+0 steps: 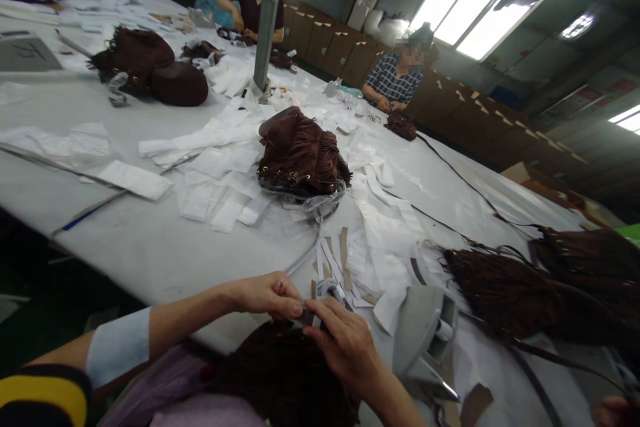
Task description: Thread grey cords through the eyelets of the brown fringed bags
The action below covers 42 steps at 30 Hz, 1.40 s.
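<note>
My left hand (pixel 275 297) and my right hand (pixel 343 340) meet at the bottom centre, fingertips pinched together. Between them is a short dark strip (pixel 306 315), like the end of a strap; a pale patch shows beside it, and my fingers cover most of the rest. Just below, a dark brown bag (pixel 285 373) rests against my body, its details lost in shadow. Beyond my right hand lie narrow white and tan strips (pixel 333 260) and crumpled clear plastic. Farther up the table sits a brown fringed bag (pixel 300 153) with gold-coloured rings, partly on clear plastic.
A grey tape-dispenser-like device (pixel 423 330) stands right of my hand. Brown fringed bags (pixel 505 293) with long straps lie at right, near another person's hand (pixel 617 408). White paper (pixel 215 193) litters the table. A metal post (pixel 269 20) rises from it; two people work beyond.
</note>
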Each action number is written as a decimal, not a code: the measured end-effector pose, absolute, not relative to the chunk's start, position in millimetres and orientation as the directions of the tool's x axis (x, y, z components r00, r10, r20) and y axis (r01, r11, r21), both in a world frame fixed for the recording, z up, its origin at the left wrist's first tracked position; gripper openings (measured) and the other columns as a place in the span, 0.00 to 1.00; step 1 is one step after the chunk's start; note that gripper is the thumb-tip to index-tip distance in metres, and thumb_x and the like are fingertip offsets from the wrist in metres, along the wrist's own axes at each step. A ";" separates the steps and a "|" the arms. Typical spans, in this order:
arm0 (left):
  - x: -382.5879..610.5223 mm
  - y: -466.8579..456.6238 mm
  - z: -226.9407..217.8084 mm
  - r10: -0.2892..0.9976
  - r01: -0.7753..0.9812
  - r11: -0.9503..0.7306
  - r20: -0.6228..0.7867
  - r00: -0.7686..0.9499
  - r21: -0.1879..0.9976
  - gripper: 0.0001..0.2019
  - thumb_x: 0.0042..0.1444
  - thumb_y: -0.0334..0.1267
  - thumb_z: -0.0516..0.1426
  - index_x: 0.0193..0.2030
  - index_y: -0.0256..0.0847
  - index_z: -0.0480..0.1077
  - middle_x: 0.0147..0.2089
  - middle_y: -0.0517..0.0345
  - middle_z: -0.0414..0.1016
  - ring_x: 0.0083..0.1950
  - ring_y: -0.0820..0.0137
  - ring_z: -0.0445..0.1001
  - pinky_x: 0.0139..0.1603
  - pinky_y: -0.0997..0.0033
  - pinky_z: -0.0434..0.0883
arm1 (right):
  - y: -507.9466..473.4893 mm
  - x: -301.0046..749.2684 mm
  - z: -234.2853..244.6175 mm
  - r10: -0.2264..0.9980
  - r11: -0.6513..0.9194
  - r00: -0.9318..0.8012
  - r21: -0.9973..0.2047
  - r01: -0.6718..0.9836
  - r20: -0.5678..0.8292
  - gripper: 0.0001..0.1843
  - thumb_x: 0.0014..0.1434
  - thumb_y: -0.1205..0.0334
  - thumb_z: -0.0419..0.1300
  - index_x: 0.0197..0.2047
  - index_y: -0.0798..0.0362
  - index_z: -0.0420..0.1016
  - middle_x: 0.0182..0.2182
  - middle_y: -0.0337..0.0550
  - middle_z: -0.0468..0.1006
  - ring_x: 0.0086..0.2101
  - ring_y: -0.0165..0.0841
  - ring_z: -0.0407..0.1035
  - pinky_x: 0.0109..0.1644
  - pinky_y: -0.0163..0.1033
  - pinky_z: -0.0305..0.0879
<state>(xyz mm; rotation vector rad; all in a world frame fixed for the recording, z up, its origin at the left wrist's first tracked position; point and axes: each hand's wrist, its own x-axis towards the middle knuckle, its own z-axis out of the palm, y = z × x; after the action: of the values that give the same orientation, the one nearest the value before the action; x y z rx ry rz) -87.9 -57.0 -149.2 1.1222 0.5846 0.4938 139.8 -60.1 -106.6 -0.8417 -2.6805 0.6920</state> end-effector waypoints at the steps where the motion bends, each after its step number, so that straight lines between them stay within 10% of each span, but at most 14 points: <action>1: -87.8 -57.5 -151.9 0.650 -0.047 0.326 -0.188 0.736 0.944 0.21 0.53 0.55 0.57 0.28 0.34 0.71 0.20 0.65 0.59 0.22 0.79 0.54 0.22 0.77 0.52 | -61.0 140.2 -109.8 0.594 0.722 -0.799 -0.500 0.479 0.092 0.16 0.66 0.61 0.50 0.56 0.51 0.64 0.41 0.47 0.76 0.41 0.36 0.72 0.42 0.39 0.70; 6: -81.9 -52.9 -132.6 0.825 0.148 0.026 -0.105 0.556 0.989 0.33 0.47 0.50 0.64 0.59 0.42 0.63 0.40 0.58 0.71 0.26 0.78 0.60 0.25 0.79 0.58 | -61.9 141.0 -113.6 0.617 0.755 -0.760 -0.423 0.500 0.204 0.14 0.67 0.64 0.48 0.54 0.53 0.65 0.40 0.49 0.77 0.39 0.36 0.73 0.39 0.38 0.71; 10: -69.6 -48.3 -109.8 0.798 0.126 -0.174 0.065 0.599 0.977 0.37 0.43 0.45 0.67 0.60 0.42 0.61 0.45 0.56 0.71 0.26 0.80 0.58 0.26 0.80 0.58 | -67.3 139.7 -100.4 0.578 0.800 -0.745 -0.410 0.438 0.333 0.14 0.66 0.67 0.48 0.53 0.55 0.66 0.39 0.48 0.78 0.38 0.36 0.74 0.38 0.37 0.71; 19: -56.0 -55.3 -117.5 0.717 -0.250 0.072 0.125 0.686 0.966 0.43 0.48 0.41 0.66 0.65 0.51 0.45 0.58 0.48 0.65 0.23 0.85 0.56 0.24 0.81 0.58 | -86.2 140.8 -90.8 0.539 0.842 -0.689 -0.328 0.428 0.485 0.13 0.63 0.67 0.54 0.52 0.57 0.67 0.36 0.49 0.78 0.37 0.36 0.75 0.39 0.37 0.72; 32: -69.1 -68.1 -110.0 0.671 0.060 -0.217 0.104 0.734 0.974 0.17 0.54 0.44 0.60 0.46 0.41 0.63 0.35 0.63 0.66 0.30 0.76 0.60 0.31 0.77 0.59 | -103.7 138.5 -106.4 0.562 0.827 -0.640 -0.353 0.437 0.524 0.16 0.64 0.67 0.53 0.54 0.57 0.66 0.38 0.50 0.80 0.39 0.37 0.76 0.40 0.37 0.73; 42: -70.9 -71.3 -119.8 0.592 -0.035 0.048 0.000 0.806 0.998 0.24 0.50 0.56 0.60 0.45 0.39 0.64 0.34 0.61 0.64 0.30 0.75 0.60 0.28 0.77 0.58 | -108.7 135.1 -103.1 0.595 0.803 -0.605 -0.414 0.428 0.530 0.17 0.62 0.69 0.54 0.55 0.56 0.65 0.41 0.52 0.80 0.42 0.37 0.76 0.43 0.38 0.74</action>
<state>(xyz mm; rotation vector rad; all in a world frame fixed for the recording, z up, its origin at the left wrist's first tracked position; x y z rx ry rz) -70.9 -71.3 -119.8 1.4565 0.4772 0.5070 135.1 -108.7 -103.1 -0.7509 -2.3109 0.3208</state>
